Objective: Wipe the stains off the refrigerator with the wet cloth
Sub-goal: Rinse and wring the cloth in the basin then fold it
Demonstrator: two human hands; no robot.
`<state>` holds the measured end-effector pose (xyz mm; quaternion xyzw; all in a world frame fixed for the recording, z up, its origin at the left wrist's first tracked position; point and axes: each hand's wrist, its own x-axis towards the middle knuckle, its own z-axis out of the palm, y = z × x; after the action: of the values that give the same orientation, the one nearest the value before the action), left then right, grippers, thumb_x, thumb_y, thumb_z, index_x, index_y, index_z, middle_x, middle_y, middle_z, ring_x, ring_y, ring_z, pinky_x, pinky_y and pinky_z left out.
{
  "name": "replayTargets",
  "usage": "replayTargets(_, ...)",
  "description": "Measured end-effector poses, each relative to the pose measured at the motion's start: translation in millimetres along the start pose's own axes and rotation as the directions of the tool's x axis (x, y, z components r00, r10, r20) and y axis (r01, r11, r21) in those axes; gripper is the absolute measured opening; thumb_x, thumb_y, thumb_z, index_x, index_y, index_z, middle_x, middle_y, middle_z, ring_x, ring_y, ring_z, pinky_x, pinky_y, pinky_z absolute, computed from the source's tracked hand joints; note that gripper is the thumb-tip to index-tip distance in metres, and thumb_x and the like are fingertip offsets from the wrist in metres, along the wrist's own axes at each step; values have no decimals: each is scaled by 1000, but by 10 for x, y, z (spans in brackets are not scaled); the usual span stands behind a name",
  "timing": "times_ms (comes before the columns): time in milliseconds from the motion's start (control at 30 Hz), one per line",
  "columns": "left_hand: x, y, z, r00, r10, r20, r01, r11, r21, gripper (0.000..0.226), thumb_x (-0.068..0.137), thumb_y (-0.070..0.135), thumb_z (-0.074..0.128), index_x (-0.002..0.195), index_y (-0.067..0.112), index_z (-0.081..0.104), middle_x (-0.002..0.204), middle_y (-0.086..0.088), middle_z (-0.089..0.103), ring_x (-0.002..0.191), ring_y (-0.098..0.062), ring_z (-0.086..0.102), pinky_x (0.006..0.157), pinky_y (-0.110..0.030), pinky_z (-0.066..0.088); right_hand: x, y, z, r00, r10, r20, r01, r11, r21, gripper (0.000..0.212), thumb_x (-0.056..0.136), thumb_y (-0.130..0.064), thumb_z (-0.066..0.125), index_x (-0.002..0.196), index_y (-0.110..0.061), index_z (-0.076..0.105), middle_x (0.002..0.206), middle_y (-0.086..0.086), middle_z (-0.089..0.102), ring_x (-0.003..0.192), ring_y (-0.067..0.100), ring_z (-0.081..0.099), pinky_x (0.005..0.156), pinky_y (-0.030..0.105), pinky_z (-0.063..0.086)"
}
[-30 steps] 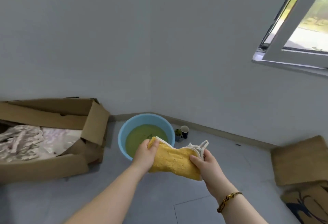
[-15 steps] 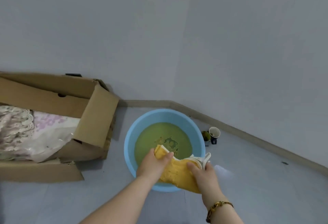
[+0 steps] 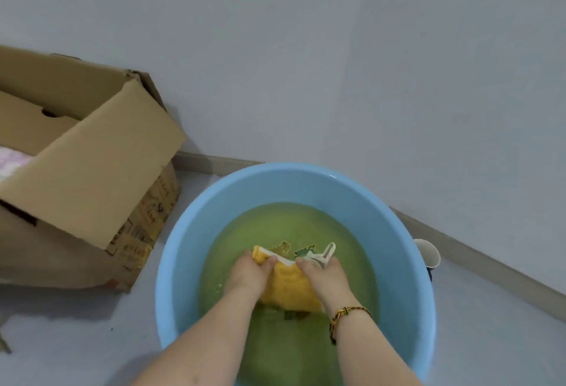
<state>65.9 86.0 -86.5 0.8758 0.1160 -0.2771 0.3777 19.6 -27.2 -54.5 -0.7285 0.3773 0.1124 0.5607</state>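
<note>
Yellow cloth (image 3: 291, 286) dead centre, down in the blue basin (image 3: 180, 251), and both hands are on it. The left hand (image 3: 249, 274) grips the cloth's left end, fingers curled over the white-trimmed top edge. The right hand (image 3: 326, 275) grips the right end the same way, thumb and fingers closed round the fabric. The 2 hands sit close together with the cloth bunched between them, its lower part meeting the greenish water (image 3: 275, 223). A white loop (image 3: 329, 251) pokes up from the cloth's far right corner, just beyond the right knuckles. Dark shapes (image 3: 304, 249) show in the water past the cloth; what they are, I cannot tell. On the right wrist sits a braided gold-and-dark bracelet (image 3: 346, 316).

The basin stands on a pale grey floor (image 3: 76, 339) in a corner of grey wall (image 3: 306, 64). To its left is an open cardboard box (image 3: 92, 177), 1 flap leaning out toward the basin, something pink (image 3: 12, 160) inside at the frame's edge. Behind the basin's right rim a white cup (image 3: 428, 252) peeks out, partly hidden.
</note>
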Motion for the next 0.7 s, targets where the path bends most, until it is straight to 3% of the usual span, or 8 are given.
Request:
replayTargets(200,203,-156,74,997,11,-81,3,986,168,44,91,40,47,125,12,45,124,-10,56,114,-27,53,91,-30,42,306,295,239,996,-30,-80,-2,931,-365,30,91,-28,52,113,-12,39,116,8,59,105,24,58,85,29,45)
replayTargets(367,262,-170,113,982,48,-185,2,965,261,25,93,40,39,99,16,42,98,-5,58,83,-22,52,70,-27,40,375,361,347,976,-180,-120,65,774,-630,31,96,-35,38,119,-15,40,113,3,60,100,21,60,75,26,44)
replayTargets(467,346,-152,119,989,-8,-151,34,984,173,28,94,39,38,107,17,47,109,-6,61,98,-26,57,73,-26,39,428,353,373,984,-123,-131,37,854,-520,22,96,-29,39,111,-14,45,98,4,61,89,23,59,69,25,41)
replayTargets(567,374,-101,79,996,-72,-44,61,974,-218,35,92,29,48,120,10,52,120,-13,59,107,-30,55,91,-32,45,431,259,283,999,4,-40,-12,984,-180,10,94,-19,42,92,-14,50,77,0,52,84,22,52,73,26,42)
replayTargets(633,297,5,37,996,-84,-9,72,904,-422,39,91,28,51,122,4,52,121,-16,58,109,-32,54,95,-34,44,337,158,213,999,-5,-47,7,999,45,6,93,-20,48,94,-14,51,82,2,55,89,24,56,84,32,47)
replayTargets(700,195,145,-10,997,-38,-67,3,889,-458,34,93,29,47,113,3,56,120,-18,57,111,-32,52,91,-31,39,203,30,201,988,-95,-121,114,981,160,9,92,-20,51,98,-14,53,87,3,59,92,24,58,87,33,48)
